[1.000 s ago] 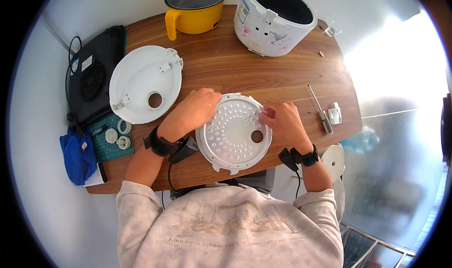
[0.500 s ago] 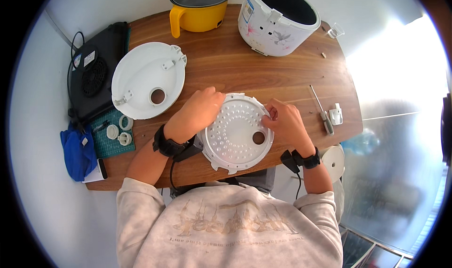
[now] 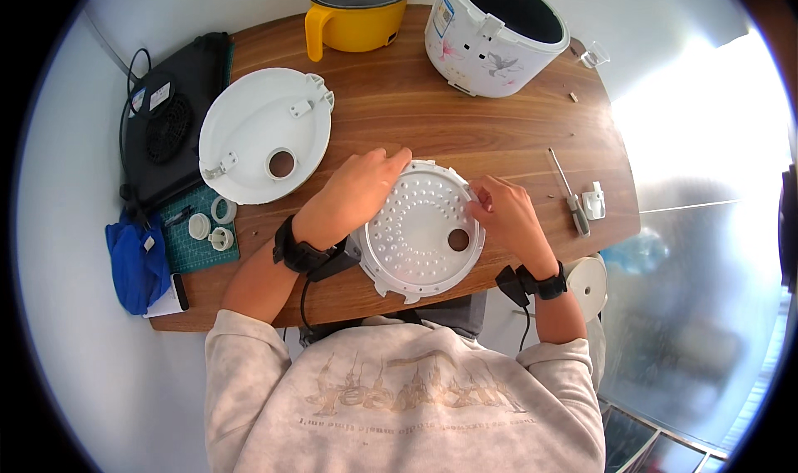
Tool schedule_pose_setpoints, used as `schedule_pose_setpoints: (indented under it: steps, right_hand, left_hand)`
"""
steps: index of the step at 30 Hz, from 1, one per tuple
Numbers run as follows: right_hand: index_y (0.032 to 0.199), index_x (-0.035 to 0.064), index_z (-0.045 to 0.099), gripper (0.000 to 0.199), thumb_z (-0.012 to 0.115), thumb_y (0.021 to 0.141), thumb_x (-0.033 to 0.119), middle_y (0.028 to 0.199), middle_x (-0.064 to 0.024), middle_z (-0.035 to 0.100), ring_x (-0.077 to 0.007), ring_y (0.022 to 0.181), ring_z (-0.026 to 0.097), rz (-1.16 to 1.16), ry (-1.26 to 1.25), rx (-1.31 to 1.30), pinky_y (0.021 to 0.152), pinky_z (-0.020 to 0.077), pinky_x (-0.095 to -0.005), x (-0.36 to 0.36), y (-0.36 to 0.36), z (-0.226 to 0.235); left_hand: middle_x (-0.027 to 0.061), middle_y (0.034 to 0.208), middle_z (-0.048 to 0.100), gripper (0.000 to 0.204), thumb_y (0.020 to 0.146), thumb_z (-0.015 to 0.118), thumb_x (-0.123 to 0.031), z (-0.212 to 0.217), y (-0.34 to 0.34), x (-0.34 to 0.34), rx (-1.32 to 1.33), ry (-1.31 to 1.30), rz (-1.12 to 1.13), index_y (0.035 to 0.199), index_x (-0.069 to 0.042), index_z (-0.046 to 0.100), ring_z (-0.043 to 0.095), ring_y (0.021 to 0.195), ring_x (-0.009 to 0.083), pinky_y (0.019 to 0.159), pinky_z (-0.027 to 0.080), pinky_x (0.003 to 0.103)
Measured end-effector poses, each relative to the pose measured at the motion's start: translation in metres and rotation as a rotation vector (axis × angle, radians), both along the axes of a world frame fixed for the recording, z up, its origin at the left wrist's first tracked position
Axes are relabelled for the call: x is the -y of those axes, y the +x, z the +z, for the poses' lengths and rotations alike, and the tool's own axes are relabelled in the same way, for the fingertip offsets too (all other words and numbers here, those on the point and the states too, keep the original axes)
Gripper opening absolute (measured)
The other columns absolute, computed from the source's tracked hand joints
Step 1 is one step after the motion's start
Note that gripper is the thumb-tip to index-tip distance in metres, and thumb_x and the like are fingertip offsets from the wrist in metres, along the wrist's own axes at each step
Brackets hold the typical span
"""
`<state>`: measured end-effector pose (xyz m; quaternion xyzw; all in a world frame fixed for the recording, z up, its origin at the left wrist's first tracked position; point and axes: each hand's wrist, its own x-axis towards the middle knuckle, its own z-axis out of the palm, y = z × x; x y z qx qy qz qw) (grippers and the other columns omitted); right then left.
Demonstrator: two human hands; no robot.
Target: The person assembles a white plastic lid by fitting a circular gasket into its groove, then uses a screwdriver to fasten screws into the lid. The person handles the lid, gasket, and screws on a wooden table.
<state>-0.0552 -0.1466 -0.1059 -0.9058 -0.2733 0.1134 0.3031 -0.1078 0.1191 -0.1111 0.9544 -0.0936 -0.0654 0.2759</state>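
The round dimpled disc (image 3: 417,244) is flanked by the left hand (image 3: 353,192) and the right hand (image 3: 501,210). Its far-right rim is pinched by the right; whether its far-left is gripped cannot be told.

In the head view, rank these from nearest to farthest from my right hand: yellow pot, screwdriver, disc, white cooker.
1. Disc: touching your right hand, on its left.
2. Screwdriver: to its right.
3. White cooker: ahead of it, near the top of the picture.
4. Yellow pot: ahead, farther left.
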Motion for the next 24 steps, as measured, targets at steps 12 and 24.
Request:
schedule_pose_setpoints:
  steps: [12, 24]
  right_hand:
    - [0.103, -0.0004, 0.066, 0.021, 0.064, 0.083, 0.006, 0.096, -0.0197, 0.067, -0.0408, 0.086, 0.065, 0.009, 0.009, 0.098, 0.075, 0.053, -0.0483, -0.003, -0.002, -0.008]
    - [0.116, 0.0024, 0.068, 0.029, 0.069, 0.087, 0.007, 0.092, -0.017, 0.07, -0.0321, 0.082, 0.07, -0.164, 0.13, 0.082, 0.074, 0.0548, -0.0399, 0.024, -0.01, -0.005]
  left_hand:
    - [0.0192, 0.103, 0.064, 0.046, 0.082, 0.077, -0.01, 0.01, -0.007, 0.009, -0.013, 0.167, -0.059, 0.124, -0.005, 0.057, 0.067, 0.097, 0.0411, 0.081, 0.056, 0.048]
    - [0.0291, 0.139, 0.048, 0.123, 0.052, 0.096, -0.048, 0.003, -0.035, 0.03, -0.064, 0.545, -0.158, 0.148, 0.005, 0.04, 0.061, 0.116, 0.0365, 0.087, 0.058, 0.043]
